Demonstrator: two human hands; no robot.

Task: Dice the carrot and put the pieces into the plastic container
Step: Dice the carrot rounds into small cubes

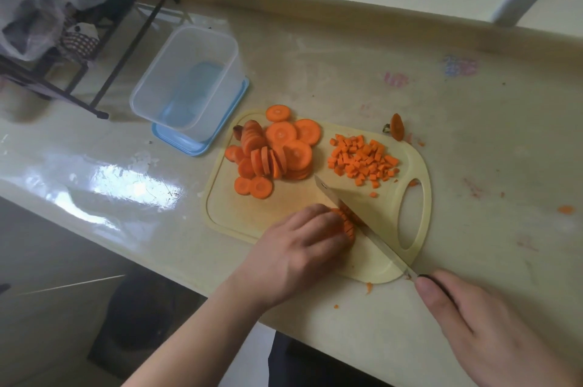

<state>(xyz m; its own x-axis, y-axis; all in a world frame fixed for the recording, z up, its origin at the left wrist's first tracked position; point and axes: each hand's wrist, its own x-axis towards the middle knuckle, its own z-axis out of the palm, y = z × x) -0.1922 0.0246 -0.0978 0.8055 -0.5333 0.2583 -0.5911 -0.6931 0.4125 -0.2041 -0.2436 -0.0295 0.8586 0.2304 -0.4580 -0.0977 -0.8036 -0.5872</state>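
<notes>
Left hand on carrot strips; right hand round knife

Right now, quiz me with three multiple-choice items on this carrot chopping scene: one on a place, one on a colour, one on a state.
1. Where does the plastic container stand?
A. On its lid, left of the cutting board
B. On the cutting board
C. Right of the cutting board

2. What colour is the lid?
A. Red
B. Blue
C. Black

3. What is in the container?
A. Diced carrot
B. Carrot slices
C. No carrot yet

Answers:
1. A: it sits on the lid beside the cutting board's left edge.
2. B: a blue rim shows beneath it.
3. C: the diced carrot and carrot slices lie on the board.
</notes>
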